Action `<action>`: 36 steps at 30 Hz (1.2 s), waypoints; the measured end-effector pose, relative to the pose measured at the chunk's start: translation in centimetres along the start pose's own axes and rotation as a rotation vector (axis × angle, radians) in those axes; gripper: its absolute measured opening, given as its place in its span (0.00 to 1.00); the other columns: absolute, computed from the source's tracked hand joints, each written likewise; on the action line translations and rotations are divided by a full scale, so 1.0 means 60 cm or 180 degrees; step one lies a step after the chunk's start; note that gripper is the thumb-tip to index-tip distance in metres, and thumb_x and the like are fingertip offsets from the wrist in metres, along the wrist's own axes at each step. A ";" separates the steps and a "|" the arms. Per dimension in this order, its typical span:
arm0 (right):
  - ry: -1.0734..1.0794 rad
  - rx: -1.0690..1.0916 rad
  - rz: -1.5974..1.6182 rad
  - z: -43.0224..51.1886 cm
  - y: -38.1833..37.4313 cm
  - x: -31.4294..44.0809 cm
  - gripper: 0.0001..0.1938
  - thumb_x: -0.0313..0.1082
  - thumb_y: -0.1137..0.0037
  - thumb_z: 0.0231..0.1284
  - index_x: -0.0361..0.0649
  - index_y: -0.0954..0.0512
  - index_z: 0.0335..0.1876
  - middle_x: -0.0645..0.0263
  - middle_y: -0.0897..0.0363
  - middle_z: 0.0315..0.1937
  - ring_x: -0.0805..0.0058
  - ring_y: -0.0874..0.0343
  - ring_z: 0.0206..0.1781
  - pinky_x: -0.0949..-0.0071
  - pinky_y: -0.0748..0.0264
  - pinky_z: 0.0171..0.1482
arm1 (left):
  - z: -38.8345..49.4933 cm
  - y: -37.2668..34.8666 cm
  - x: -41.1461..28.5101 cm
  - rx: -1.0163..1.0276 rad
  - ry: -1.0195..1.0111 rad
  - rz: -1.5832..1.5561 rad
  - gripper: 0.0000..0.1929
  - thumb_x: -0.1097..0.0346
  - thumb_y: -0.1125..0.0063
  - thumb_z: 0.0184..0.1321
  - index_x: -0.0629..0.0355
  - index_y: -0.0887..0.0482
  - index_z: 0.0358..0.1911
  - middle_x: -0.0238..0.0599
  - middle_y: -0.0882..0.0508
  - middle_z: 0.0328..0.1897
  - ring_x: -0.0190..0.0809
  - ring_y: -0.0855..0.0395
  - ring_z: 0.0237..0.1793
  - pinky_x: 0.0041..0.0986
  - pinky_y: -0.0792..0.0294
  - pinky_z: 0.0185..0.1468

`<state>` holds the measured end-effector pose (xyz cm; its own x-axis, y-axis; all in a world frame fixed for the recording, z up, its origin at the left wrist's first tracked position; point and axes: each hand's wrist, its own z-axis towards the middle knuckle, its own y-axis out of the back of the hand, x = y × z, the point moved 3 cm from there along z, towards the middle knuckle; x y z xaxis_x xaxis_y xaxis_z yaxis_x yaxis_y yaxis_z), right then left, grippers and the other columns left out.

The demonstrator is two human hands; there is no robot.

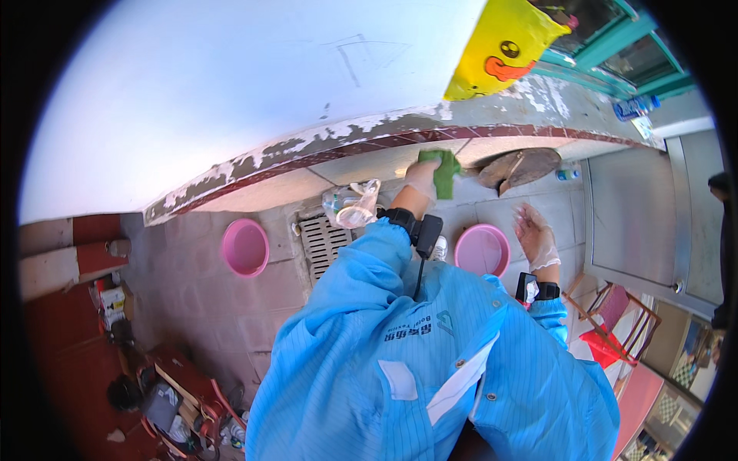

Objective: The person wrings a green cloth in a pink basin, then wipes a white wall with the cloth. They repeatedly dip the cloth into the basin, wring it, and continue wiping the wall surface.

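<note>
My left hand [424, 176], in a thin clear disposable glove, grips a green cloth [444, 173] close to the pale tiled band at the foot of the wall. Right of it, my right hand [533, 230] wears a similar glove and is held over the floor, its fingers apart and empty. A pink plastic basin [482, 250] with what looks like water stands on the floor between my forearms. Another pink basin [245, 248] stands farther left, beyond a floor drain grate [326, 245]. Beside my left wrist lie a clear plastic bag and container [351, 204].
A round wooden board [522, 168] leans at the wall's foot, near a small bottle [567, 174]. Above, a yellow duck-print bag [501, 57] and a plastic bottle [636, 108] sit by a green-framed window. A metal door [631, 213] and folding chair [614, 317] are right; a cluttered cart [184, 397] stands lower left.
</note>
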<state>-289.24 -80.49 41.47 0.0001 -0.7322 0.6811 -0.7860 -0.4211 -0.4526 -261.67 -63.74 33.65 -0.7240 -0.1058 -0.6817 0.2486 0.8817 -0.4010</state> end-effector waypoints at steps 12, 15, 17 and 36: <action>0.1074 0.0750 -0.2147 0.160 -0.012 -0.068 0.19 0.34 0.45 0.69 0.34 0.25 0.61 0.64 0.18 0.47 0.76 0.19 0.45 0.76 0.19 0.45 | -0.163 0.472 -0.199 -0.1284 -0.1288 -0.1716 0.12 0.62 0.43 0.65 0.60 0.18 0.47 0.41 0.14 0.42 0.43 0.13 0.36 0.34 0.20 0.40; 0.0932 0.1158 -0.1730 0.159 -0.117 -0.067 0.19 0.34 0.45 0.69 0.34 0.26 0.61 0.63 0.18 0.47 0.75 0.19 0.44 0.77 0.20 0.42 | -0.176 0.519 -0.285 -0.1985 -0.2036 -0.1647 0.14 0.67 0.42 0.63 0.63 0.21 0.50 0.41 0.14 0.43 0.44 0.14 0.33 0.33 0.20 0.36; 0.0584 0.1331 -0.1301 0.136 -0.186 -0.064 0.19 0.34 0.45 0.69 0.34 0.25 0.61 0.62 0.18 0.47 0.74 0.19 0.43 0.77 0.20 0.41 | -0.182 0.531 -0.330 -0.2204 -0.2314 -0.1564 0.20 0.70 0.42 0.61 0.64 0.27 0.57 0.45 0.17 0.50 0.47 0.15 0.39 0.34 0.21 0.41; 0.0397 0.1030 -0.2337 0.076 -0.492 -0.101 0.19 0.39 0.42 0.68 0.41 0.24 0.61 0.67 0.18 0.48 0.78 0.20 0.45 0.79 0.23 0.46 | -0.212 0.533 -0.364 -0.3727 -0.2786 0.4011 0.36 0.81 0.48 0.51 0.49 0.30 0.68 0.44 0.36 0.76 0.57 0.38 0.72 0.43 0.30 0.62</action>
<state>-263.19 -66.06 48.09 0.3624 -0.1520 0.9195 -0.3946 -0.9189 0.0036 -246.12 -27.37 43.50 0.0674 0.9023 -0.4259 -0.4679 0.4056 0.7852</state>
